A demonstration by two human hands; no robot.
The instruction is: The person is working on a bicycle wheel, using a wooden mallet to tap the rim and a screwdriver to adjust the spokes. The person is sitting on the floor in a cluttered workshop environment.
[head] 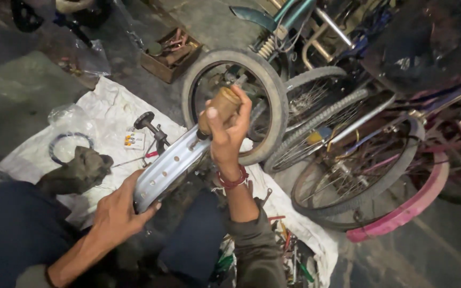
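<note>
Right now the left hand (117, 212) is clamping its fingers around the near end of a shiny metal wheel rim (169, 167), while the right hand (225, 133) is closing tightly around the wooden handle of a tool (220, 108) set against the rim's far end. The rim is resting across the person's lap, above a white cloth (102, 114). If the tool slips off the smooth metal, it could be striking the left fingers or denting the rim. A small white-and-yellow packet (134, 140) is lying on the cloth at left, beside a clear plastic bag (68, 114).
</note>
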